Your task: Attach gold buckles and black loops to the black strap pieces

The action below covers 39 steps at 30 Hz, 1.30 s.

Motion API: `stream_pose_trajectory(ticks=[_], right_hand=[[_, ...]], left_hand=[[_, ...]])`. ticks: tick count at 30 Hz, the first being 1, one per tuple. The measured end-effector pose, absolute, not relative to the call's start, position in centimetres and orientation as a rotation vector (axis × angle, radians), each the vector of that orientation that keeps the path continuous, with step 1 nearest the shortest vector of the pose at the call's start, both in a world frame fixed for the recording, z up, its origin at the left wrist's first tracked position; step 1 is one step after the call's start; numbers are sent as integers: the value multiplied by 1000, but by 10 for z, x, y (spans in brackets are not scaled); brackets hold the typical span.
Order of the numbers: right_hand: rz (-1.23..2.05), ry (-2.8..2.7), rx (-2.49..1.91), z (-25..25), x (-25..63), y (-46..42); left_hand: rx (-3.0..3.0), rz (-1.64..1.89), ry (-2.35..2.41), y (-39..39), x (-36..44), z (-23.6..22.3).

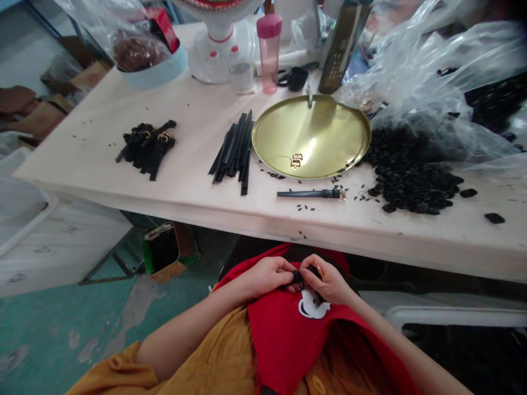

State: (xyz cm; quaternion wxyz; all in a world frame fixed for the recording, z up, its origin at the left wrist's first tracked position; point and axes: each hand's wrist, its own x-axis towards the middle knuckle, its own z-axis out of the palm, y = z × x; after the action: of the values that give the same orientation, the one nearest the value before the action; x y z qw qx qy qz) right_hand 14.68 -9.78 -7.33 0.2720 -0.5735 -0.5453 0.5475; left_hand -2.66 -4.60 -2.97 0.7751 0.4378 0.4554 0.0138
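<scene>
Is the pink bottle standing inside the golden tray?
No, the pink bottle stands on the table, just beyond the rim of the golden tray.

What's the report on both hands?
Left hand and right hand: close together, small black piece between them. Gold tray: on table, gold bits inside. Nothing visible blocking hands.

Head camera, single view.
Yours looks forward and down from your head, over your hands [298, 280] to the desk [185, 181].
</scene>
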Motion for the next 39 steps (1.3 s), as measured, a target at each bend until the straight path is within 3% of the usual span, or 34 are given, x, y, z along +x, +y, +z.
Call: stream_pose_trajectory(ticks=[6,18,39], right_hand=[[1373,-1660,-1453,-69,153,-100],[1032,-1375,-1768,-83,134,-99],[964,-1319,-1798,-89,130,-111]], left_hand=[[922,11,965,-50,-25,-36],[1338,-72,982,-45,-24,-47],[1209,-161,1041,-46,-15,-41]])
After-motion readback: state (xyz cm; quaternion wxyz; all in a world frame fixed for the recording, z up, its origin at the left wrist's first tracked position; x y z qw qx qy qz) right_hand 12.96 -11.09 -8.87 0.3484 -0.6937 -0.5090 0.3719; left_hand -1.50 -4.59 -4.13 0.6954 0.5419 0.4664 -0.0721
